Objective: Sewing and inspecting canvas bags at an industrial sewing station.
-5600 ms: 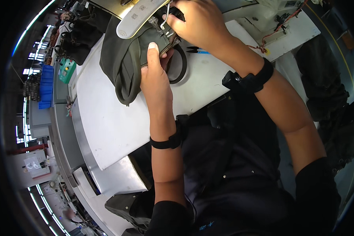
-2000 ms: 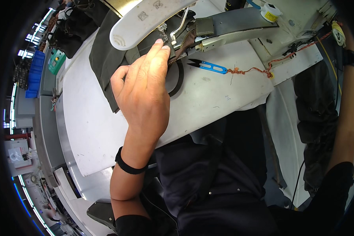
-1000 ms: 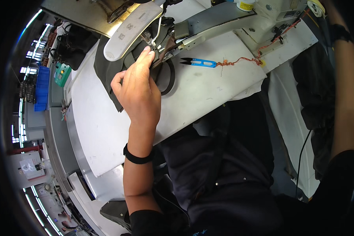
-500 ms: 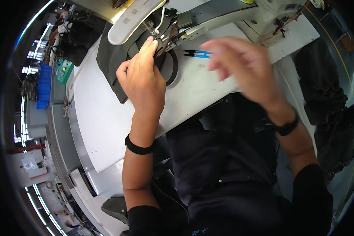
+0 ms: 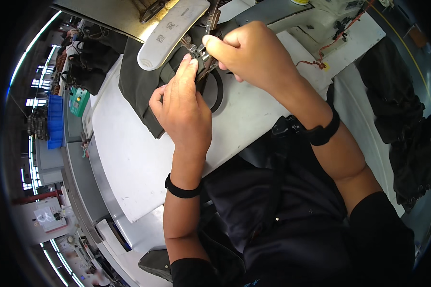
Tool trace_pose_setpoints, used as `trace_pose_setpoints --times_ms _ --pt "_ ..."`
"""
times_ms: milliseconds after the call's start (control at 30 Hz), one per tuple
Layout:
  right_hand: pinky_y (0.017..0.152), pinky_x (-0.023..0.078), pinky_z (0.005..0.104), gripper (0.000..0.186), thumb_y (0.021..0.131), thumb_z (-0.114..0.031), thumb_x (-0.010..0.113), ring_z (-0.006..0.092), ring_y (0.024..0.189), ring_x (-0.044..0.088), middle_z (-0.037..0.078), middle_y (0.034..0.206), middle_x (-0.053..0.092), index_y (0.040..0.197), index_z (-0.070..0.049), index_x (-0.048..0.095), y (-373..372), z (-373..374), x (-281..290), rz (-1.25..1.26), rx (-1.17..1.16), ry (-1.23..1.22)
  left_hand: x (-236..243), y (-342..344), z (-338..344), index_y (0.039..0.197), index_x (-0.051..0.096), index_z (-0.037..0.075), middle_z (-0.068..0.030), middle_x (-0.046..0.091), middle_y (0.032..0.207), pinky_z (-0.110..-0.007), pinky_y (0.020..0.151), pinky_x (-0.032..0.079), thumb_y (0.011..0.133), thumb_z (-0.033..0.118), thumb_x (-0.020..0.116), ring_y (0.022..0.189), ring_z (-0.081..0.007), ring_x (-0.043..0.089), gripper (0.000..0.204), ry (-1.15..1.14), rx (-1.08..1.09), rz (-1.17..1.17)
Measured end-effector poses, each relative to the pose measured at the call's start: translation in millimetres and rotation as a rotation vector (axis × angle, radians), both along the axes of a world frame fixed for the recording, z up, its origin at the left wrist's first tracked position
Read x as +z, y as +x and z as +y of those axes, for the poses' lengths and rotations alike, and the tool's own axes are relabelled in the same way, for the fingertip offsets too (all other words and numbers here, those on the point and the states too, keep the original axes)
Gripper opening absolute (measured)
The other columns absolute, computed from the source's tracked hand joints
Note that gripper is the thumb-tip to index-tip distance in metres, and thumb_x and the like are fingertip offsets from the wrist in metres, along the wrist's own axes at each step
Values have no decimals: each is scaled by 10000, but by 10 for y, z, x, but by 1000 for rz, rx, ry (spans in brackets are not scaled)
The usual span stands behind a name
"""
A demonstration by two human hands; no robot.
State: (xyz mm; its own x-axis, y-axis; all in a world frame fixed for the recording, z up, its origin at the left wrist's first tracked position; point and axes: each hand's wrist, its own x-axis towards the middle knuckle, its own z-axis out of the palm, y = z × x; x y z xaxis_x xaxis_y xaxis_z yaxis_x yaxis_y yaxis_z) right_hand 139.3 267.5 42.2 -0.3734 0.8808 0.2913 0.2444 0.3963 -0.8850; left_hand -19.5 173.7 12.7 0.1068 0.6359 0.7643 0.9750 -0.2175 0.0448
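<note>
My left hand (image 5: 186,112) rests on a dark olive fabric piece (image 5: 140,88), its longer fingers stretched toward the presser foot (image 5: 202,56) of a sewing machine (image 5: 170,33). The thumb is hidden. Close beside the foot, my right hand (image 5: 254,55) is closed, thumb and forefinger pinched at the needle area. Whatever they hold is too small or hidden to name. A dark narrow strap (image 5: 219,91) curves out from the fabric onto the white tabletop (image 5: 129,158).
The machine's pale body (image 5: 316,40) spans the far right, with orange wires (image 5: 321,57) by it. Dark fabric pieces (image 5: 392,110) hang at the right. A green box (image 5: 79,101) and blue bin (image 5: 55,119) stand at left. Another olive piece (image 5: 155,263) lies near my left elbow.
My right hand has moved left and up from over the tabletop to the needle area, and its fingers have closed. The blue thread snips are now hidden. My left hand stays on the fabric.
</note>
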Motion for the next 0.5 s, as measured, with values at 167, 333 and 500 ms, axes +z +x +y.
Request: trace_pose_setpoints --times_ms 167,333,500 --pt "476 477 278 408 971 -313 638 110 488 570 69 632 671 755 28 692 59 -343 -60 301 110 -317 -65 -23 39 1299 639 87 -41 686 1357 -343 949 418 803 -146 585 1131 -172 674 551 29 2 25" --pt "510 485 219 259 944 -223 717 65 560 600 72 777 723 933 35 706 -255 -439 -273 720 98 -499 -48 -13 3 1309 628 93 -49 681 1362 -347 947 420 823 -130 598 1128 -174 670 536 3 32 43" --pt "512 482 223 228 957 -187 689 68 564 598 69 772 718 940 40 690 -339 -518 -315 838 103 -497 11 -28 -10 1315 645 84 -43 707 1308 -340 902 440 836 -107 609 1093 -173 675 516 -4 20 71"
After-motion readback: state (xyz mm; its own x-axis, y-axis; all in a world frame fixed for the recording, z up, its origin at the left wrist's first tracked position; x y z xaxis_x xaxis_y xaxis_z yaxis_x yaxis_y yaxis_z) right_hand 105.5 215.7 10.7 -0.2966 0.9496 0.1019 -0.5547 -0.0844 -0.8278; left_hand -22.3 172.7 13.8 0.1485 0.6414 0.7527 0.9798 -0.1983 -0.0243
